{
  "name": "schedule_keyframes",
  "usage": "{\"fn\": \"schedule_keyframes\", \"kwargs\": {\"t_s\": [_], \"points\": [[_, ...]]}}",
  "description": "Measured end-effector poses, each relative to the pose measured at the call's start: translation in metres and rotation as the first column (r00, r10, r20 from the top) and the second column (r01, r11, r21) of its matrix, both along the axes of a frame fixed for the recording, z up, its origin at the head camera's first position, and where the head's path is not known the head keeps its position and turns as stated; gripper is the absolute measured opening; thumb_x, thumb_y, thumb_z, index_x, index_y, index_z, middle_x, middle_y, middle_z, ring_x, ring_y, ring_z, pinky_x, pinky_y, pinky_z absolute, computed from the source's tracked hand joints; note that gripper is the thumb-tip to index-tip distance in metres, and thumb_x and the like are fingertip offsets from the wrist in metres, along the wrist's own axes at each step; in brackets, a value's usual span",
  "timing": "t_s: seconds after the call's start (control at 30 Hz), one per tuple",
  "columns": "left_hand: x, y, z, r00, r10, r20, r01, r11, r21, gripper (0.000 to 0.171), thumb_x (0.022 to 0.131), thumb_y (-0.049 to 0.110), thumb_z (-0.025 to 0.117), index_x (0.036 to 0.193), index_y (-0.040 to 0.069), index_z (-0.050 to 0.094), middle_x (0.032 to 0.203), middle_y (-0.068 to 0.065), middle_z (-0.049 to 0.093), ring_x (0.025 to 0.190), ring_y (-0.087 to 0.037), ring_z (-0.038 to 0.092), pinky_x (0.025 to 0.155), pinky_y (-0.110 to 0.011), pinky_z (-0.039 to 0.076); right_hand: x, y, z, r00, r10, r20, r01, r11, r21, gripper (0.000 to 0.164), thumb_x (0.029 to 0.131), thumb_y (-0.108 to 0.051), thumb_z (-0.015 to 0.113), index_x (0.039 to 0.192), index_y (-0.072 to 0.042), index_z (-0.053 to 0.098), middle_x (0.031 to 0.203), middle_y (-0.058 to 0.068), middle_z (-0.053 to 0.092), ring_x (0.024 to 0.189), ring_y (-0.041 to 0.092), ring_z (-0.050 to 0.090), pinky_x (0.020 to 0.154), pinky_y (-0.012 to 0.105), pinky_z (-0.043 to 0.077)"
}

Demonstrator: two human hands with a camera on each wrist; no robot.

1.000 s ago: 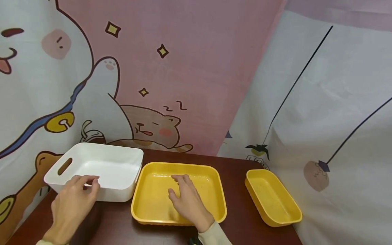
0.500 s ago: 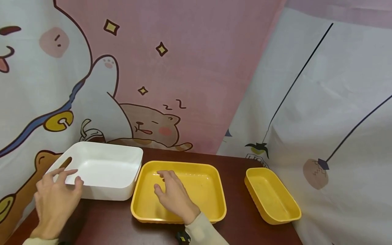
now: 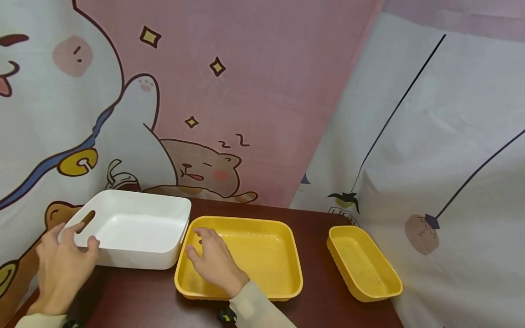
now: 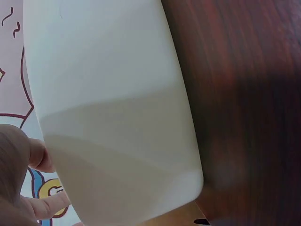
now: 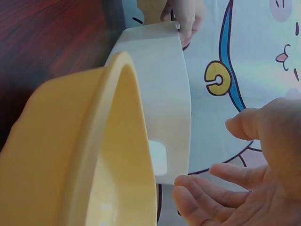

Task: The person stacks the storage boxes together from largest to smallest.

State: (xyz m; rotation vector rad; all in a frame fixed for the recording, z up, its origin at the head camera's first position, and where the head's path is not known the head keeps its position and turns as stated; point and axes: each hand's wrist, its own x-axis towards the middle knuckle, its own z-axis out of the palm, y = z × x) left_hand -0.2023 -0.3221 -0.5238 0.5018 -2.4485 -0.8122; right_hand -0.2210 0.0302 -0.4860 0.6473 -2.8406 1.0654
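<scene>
A white plastic bin [image 3: 131,258] with a cut-out handle stands at the left of the table. My left hand [image 3: 63,266] is at its near left corner, thumb and fingers spread right at the rim. The left wrist view has the bin's outer wall [image 4: 113,117] filling the middle, with the fingers [image 4: 47,206] at its edge. My right hand [image 3: 215,262] hovers over the left part of a large yellow tray [image 3: 266,253], fingers loosely bent and holding nothing. From the right wrist, that hand's palm faces the bin's handle end [image 5: 174,155].
A smaller yellow tray [image 3: 367,264] stands at the table's right side. The dark red-brown tabletop [image 3: 143,296] shows in front of the bin. Cartoon-printed cloth [image 3: 266,91] hangs behind and at the sides. A small black device [image 3: 227,315] sits under the right wrist.
My left hand has moved left along the bin to its near left corner, its fingers spreading from a closer curl. My right hand has shifted left over the large tray, toward the bin.
</scene>
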Motion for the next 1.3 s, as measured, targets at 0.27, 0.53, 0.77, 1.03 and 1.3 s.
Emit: {"fn": "schedule_keyframes", "kwargs": {"t_s": [0.27,0.53,0.77,1.03,1.3], "points": [[-0.001,-0.007,-0.002,0.997,0.006,0.077,-0.012,0.996,0.083,0.077,0.107,0.026,0.060,0.172,-0.011,0.042,0.178,-0.047,0.028,0.159,-0.073,0.033,0.121,-0.089,0.034,-0.004,-0.022,-0.002,0.999,-0.036,0.022,0.035,0.999,0.023,0.056,0.117,-0.041,0.070,0.164,-0.009,0.063,0.153,0.009,0.075,0.139,0.022,0.073,0.120,0.038,0.060],[-0.003,-0.017,-0.002,0.996,0.002,0.094,-0.012,0.994,0.104,0.080,0.108,0.027,0.059,0.175,-0.011,0.036,0.177,-0.047,0.032,0.157,-0.074,0.036,0.122,-0.088,0.034,-0.005,-0.037,-0.005,0.997,-0.075,0.032,0.076,0.997,-0.008,0.061,0.117,-0.041,0.069,0.167,-0.007,0.059,0.166,0.011,0.069,0.155,0.023,0.066,0.131,0.040,0.054],[-0.003,-0.022,-0.001,0.994,0.013,0.108,-0.025,0.994,0.107,0.081,0.107,0.027,0.059,0.175,-0.010,0.036,0.175,-0.048,0.035,0.155,-0.075,0.038,0.121,-0.088,0.035,-0.007,-0.045,-0.007,0.995,-0.088,0.050,0.088,0.996,-0.001,0.066,0.116,-0.043,0.071,0.169,-0.007,0.058,0.166,0.008,0.069,0.154,0.019,0.066,0.130,0.038,0.054],[-0.006,-0.021,0.000,0.987,0.050,0.155,-0.070,0.989,0.127,0.083,0.108,0.029,0.056,0.177,-0.010,0.032,0.177,-0.048,0.033,0.158,-0.074,0.037,0.128,-0.085,0.033,-0.007,-0.049,-0.014,0.991,-0.092,0.094,0.094,0.996,-0.010,0.069,0.115,-0.047,0.073,0.170,-0.010,0.056,0.164,0.003,0.070,0.149,0.015,0.069,0.127,0.036,0.057],[-0.007,-0.023,-0.001,0.987,0.042,0.152,-0.062,0.989,0.131,0.083,0.108,0.027,0.056,0.176,-0.013,0.032,0.175,-0.050,0.035,0.159,-0.074,0.036,0.131,-0.083,0.031,-0.008,-0.050,-0.015,0.988,-0.089,0.125,0.094,0.995,-0.033,0.074,0.113,-0.048,0.075,0.173,-0.009,0.052,0.166,0.004,0.069,0.149,0.014,0.069,0.127,0.037,0.057]]}}
